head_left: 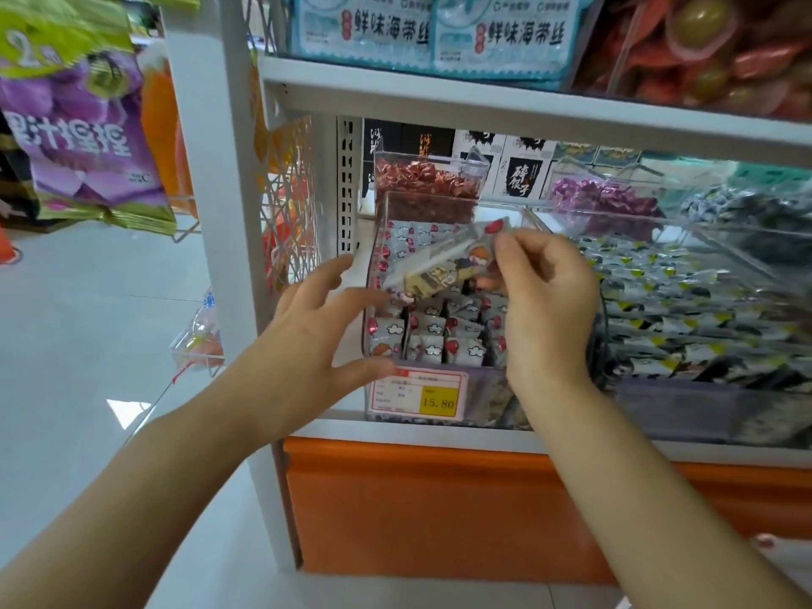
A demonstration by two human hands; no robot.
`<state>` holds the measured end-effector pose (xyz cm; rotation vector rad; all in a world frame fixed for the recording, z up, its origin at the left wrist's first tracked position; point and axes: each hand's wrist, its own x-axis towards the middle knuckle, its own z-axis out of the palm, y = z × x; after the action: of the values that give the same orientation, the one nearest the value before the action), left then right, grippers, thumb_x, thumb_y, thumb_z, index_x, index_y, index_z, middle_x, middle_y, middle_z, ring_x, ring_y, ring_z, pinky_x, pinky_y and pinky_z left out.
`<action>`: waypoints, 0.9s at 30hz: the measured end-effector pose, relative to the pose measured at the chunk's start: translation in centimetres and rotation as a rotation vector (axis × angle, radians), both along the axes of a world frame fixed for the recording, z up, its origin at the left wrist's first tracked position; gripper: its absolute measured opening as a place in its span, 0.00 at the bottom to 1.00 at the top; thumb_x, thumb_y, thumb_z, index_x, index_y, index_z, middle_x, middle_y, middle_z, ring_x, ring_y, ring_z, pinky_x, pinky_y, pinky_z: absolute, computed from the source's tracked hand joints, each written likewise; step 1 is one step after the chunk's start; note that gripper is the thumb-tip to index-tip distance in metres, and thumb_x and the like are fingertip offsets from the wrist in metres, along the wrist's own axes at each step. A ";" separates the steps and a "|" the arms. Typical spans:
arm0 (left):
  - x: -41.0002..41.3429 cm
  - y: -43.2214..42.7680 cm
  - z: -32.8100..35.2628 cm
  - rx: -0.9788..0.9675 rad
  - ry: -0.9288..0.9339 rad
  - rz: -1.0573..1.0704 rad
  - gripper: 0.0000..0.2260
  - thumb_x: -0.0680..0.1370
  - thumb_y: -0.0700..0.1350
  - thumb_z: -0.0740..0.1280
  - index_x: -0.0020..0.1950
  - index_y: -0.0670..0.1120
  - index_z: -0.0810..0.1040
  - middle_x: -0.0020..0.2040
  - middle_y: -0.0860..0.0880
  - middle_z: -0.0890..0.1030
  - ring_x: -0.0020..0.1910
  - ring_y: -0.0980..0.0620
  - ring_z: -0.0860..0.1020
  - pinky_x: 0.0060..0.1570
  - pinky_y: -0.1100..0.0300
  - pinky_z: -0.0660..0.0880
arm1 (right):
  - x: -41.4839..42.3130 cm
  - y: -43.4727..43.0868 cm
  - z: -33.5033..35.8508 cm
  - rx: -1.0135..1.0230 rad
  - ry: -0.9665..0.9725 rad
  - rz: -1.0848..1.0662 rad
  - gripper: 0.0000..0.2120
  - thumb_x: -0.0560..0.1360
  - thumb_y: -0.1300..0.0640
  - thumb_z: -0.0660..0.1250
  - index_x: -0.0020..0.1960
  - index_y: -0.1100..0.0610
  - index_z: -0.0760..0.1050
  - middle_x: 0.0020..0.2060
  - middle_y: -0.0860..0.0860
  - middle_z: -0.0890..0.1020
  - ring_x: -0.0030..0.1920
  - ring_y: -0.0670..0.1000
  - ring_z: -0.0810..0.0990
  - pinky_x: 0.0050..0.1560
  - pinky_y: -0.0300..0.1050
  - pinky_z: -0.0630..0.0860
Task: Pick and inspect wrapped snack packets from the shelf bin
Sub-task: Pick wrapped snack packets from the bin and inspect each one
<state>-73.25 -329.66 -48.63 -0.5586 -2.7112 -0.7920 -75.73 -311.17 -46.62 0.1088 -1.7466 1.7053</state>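
White-wrapped snack packet [444, 265] slants lower-left to upper-right, its upper end pinched by right hand [545, 301] fingers; left hand [316, 327] fingers spread apart.

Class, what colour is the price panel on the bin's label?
Yellow; the price label shows best in the head view.

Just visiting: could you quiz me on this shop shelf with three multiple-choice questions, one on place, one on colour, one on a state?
1. Where is the held packet? A. above the clear bin B. on the floor C. on the top shelf
2. What colour backs the price tag's number? A. blue B. yellow C. green
3. How is the left hand? A. clenched B. gripping a bag C. open, fingers spread
Answers: 1 A, the right hand pinches it over the bin; 2 B, 15.80 sits on yellow; 3 C, spread fingers hold nothing.
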 end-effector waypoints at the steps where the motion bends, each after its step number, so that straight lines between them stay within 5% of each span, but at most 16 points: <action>1: 0.1 0.1 0.1 0.022 0.061 0.032 0.33 0.65 0.67 0.58 0.67 0.55 0.69 0.73 0.52 0.58 0.71 0.50 0.56 0.67 0.50 0.60 | 0.4 0.4 -0.2 -0.087 -0.026 0.000 0.04 0.76 0.63 0.65 0.45 0.60 0.78 0.36 0.49 0.81 0.33 0.45 0.80 0.39 0.40 0.79; 5: 0.7 0.9 0.8 0.218 0.112 0.078 0.31 0.67 0.65 0.58 0.66 0.50 0.72 0.57 0.56 0.70 0.56 0.59 0.70 0.55 0.65 0.68 | 1.8 1.5 -0.4 -0.290 -0.115 0.084 0.06 0.76 0.63 0.64 0.42 0.60 0.78 0.29 0.45 0.82 0.30 0.43 0.80 0.38 0.40 0.79; 7: 1.1 1.7 1.0 0.333 0.048 0.032 0.23 0.70 0.61 0.59 0.60 0.51 0.75 0.48 0.59 0.74 0.47 0.65 0.73 0.43 0.74 0.68 | 2.6 1.5 -0.5 -0.368 -0.153 0.164 0.07 0.76 0.63 0.65 0.40 0.59 0.79 0.29 0.46 0.82 0.31 0.45 0.80 0.36 0.38 0.79; 10: 1.5 2.2 1.0 0.499 -0.047 -0.010 0.08 0.76 0.51 0.63 0.45 0.49 0.79 0.35 0.56 0.79 0.35 0.66 0.75 0.33 0.75 0.69 | 3.5 1.9 -0.6 -0.460 -0.224 0.262 0.09 0.75 0.63 0.65 0.38 0.58 0.79 0.29 0.49 0.82 0.32 0.46 0.81 0.35 0.37 0.78; 16: 1.6 2.4 1.0 0.886 -0.238 0.039 0.08 0.77 0.46 0.63 0.46 0.44 0.80 0.37 0.46 0.82 0.36 0.55 0.80 0.32 0.66 0.76 | 4.5 3.4 -1.2 -0.405 -0.382 0.428 0.05 0.65 0.59 0.69 0.39 0.60 0.81 0.31 0.52 0.83 0.31 0.47 0.81 0.30 0.37 0.77; 27: 1.2 2.3 1.0 1.277 -0.508 -0.053 0.04 0.67 0.45 0.68 0.35 0.47 0.81 0.28 0.48 0.78 0.28 0.58 0.77 0.29 0.69 0.76 | 3.9 4.0 -1.1 -0.659 -0.539 0.598 0.05 0.62 0.63 0.68 0.38 0.63 0.78 0.27 0.54 0.79 0.26 0.46 0.77 0.24 0.34 0.74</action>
<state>-72.08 -327.31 -47.67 -0.0957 -1.8554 -2.5603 -71.83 -307.13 -47.76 -0.1569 -1.4695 2.8861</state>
